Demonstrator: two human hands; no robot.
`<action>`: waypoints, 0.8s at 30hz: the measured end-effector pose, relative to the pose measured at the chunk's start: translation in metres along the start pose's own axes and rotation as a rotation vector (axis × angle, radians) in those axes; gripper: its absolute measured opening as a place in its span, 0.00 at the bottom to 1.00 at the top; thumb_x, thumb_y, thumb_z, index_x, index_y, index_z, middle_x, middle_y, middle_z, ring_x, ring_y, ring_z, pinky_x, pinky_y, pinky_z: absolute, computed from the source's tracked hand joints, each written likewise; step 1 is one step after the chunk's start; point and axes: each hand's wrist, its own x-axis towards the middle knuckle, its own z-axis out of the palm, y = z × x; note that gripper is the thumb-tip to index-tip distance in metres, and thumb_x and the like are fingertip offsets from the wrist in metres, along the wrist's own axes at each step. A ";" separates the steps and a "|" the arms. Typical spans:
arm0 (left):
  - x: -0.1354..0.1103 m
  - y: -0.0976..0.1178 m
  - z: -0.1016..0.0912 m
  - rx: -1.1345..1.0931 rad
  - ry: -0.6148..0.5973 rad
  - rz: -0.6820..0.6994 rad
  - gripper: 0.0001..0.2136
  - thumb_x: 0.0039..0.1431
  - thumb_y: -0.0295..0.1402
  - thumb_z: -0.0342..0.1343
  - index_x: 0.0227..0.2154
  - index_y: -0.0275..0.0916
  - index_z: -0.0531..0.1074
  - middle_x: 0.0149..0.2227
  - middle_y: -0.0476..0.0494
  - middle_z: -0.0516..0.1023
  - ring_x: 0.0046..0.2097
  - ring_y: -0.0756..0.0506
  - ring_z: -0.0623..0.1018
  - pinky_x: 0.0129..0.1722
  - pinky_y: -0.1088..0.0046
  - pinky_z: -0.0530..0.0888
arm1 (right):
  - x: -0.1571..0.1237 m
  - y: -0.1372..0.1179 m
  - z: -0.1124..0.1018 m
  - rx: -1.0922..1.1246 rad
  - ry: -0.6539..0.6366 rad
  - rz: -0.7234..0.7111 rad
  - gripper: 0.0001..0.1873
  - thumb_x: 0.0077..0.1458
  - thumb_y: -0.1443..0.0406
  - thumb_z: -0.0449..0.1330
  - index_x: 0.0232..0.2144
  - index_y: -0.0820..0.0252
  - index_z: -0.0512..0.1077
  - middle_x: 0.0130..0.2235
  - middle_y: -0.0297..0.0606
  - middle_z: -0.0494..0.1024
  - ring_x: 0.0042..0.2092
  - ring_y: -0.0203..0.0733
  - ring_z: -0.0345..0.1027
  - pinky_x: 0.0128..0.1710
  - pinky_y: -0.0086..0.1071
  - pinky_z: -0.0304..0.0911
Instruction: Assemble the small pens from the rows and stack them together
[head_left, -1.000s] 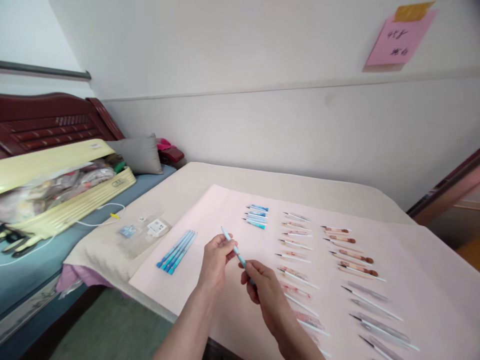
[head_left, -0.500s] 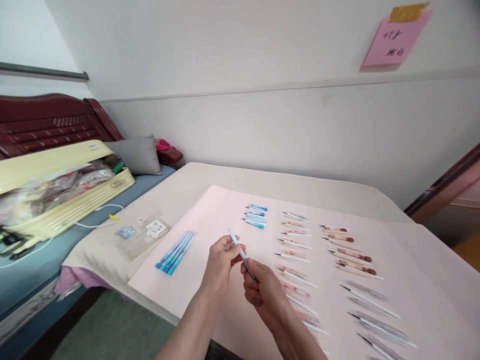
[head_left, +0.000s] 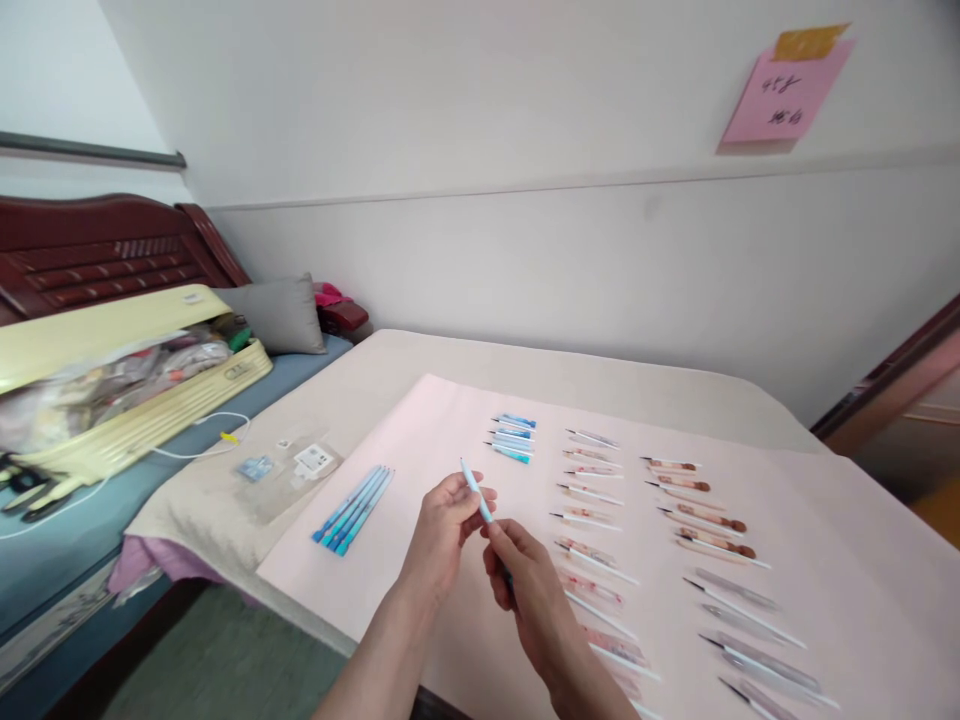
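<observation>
Above the pale pink sheet (head_left: 300,560), a light blue pen (head_left: 475,488) points up and to the left between my hands. My left hand (head_left: 448,515) pinches its tip half with thumb and fingers. The fingers of my right hand (head_left: 525,565) wrap round its lower end and hide much of it. To the left lie several assembled blue pens (head_left: 354,510), side by side. Beyond my hands sits a short column of blue pen barrels and refills (head_left: 513,438). Right of them run pink-patterned pen parts with white refills (head_left: 589,490).
Brown-ended pen parts (head_left: 709,515) and grey translucent ones (head_left: 757,650) lie in a column at the right. A clear plastic bag (head_left: 281,485) with labels is at the left. Past the table are an open yellow case (head_left: 142,420) and a grey pillow (head_left: 281,315).
My right hand has turned slightly round the pen's lower end, and its dark lower part is now mostly covered. My left hand keeps its hold. The view has shifted slightly.
</observation>
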 end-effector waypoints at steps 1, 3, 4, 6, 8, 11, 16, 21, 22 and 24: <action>0.000 0.000 0.000 0.003 -0.002 -0.002 0.15 0.47 0.33 0.59 0.39 0.34 0.72 0.36 0.35 0.76 0.39 0.43 0.75 0.40 0.66 0.70 | 0.000 0.000 0.000 -0.026 0.012 -0.013 0.17 0.51 0.53 0.56 0.23 0.60 0.63 0.19 0.25 0.60 0.17 0.25 0.46 0.17 0.25 0.39; 0.000 0.001 -0.002 0.005 -0.007 -0.005 0.15 0.47 0.33 0.59 0.39 0.34 0.72 0.37 0.35 0.76 0.40 0.43 0.75 0.41 0.65 0.70 | -0.001 0.000 -0.001 -0.043 0.029 -0.032 0.18 0.51 0.53 0.56 0.22 0.61 0.63 0.20 0.27 0.61 0.18 0.25 0.47 0.17 0.25 0.41; 0.001 0.001 -0.003 0.001 0.000 -0.003 0.15 0.48 0.33 0.59 0.40 0.34 0.72 0.37 0.35 0.76 0.40 0.43 0.75 0.40 0.66 0.70 | -0.001 0.001 -0.002 -0.032 0.033 -0.031 0.18 0.52 0.52 0.55 0.22 0.61 0.64 0.21 0.28 0.63 0.19 0.26 0.50 0.18 0.24 0.43; 0.005 0.003 -0.008 -0.013 0.043 0.009 0.15 0.48 0.33 0.59 0.40 0.35 0.71 0.37 0.36 0.76 0.39 0.44 0.75 0.39 0.67 0.71 | -0.001 0.001 -0.004 0.019 0.035 -0.004 0.19 0.52 0.50 0.53 0.27 0.61 0.67 0.25 0.33 0.69 0.22 0.29 0.57 0.21 0.25 0.50; 0.009 0.007 -0.014 -0.029 0.104 0.024 0.14 0.48 0.31 0.59 0.39 0.35 0.71 0.37 0.36 0.76 0.39 0.45 0.75 0.38 0.69 0.71 | 0.000 0.000 -0.006 0.075 0.026 0.047 0.21 0.52 0.49 0.52 0.33 0.61 0.69 0.30 0.37 0.71 0.26 0.33 0.64 0.25 0.28 0.57; 0.014 0.013 -0.022 -0.052 0.151 0.034 0.13 0.47 0.30 0.59 0.39 0.35 0.72 0.36 0.37 0.76 0.38 0.46 0.75 0.38 0.71 0.71 | 0.002 -0.002 -0.007 0.057 0.008 0.085 0.20 0.51 0.51 0.54 0.37 0.61 0.69 0.33 0.39 0.73 0.31 0.38 0.68 0.32 0.31 0.62; 0.018 0.020 -0.031 -0.053 0.176 0.039 0.14 0.46 0.29 0.59 0.39 0.36 0.72 0.35 0.39 0.76 0.37 0.47 0.75 0.38 0.72 0.71 | 0.006 0.000 -0.006 -0.154 0.015 0.049 0.15 0.45 0.61 0.60 0.37 0.61 0.68 0.30 0.36 0.73 0.33 0.40 0.70 0.32 0.32 0.62; 0.031 0.023 -0.055 0.340 0.228 0.108 0.16 0.45 0.32 0.57 0.40 0.35 0.72 0.27 0.46 0.73 0.30 0.50 0.74 0.32 0.74 0.70 | 0.009 0.008 -0.008 -0.285 0.029 0.041 0.14 0.45 0.62 0.57 0.36 0.62 0.67 0.29 0.36 0.73 0.31 0.40 0.69 0.29 0.31 0.61; 0.035 0.024 -0.062 0.519 0.242 0.122 0.15 0.46 0.32 0.56 0.40 0.35 0.72 0.26 0.48 0.72 0.28 0.50 0.73 0.30 0.75 0.69 | 0.009 0.009 -0.009 -0.295 0.025 0.037 0.13 0.46 0.62 0.57 0.36 0.62 0.67 0.29 0.36 0.73 0.31 0.39 0.69 0.29 0.31 0.61; 0.042 0.026 -0.076 0.958 0.307 0.114 0.13 0.49 0.30 0.53 0.39 0.37 0.72 0.24 0.49 0.73 0.27 0.50 0.73 0.29 0.75 0.68 | 0.009 0.010 -0.010 -0.303 0.006 0.033 0.13 0.47 0.62 0.56 0.36 0.62 0.68 0.30 0.36 0.73 0.31 0.39 0.69 0.28 0.30 0.61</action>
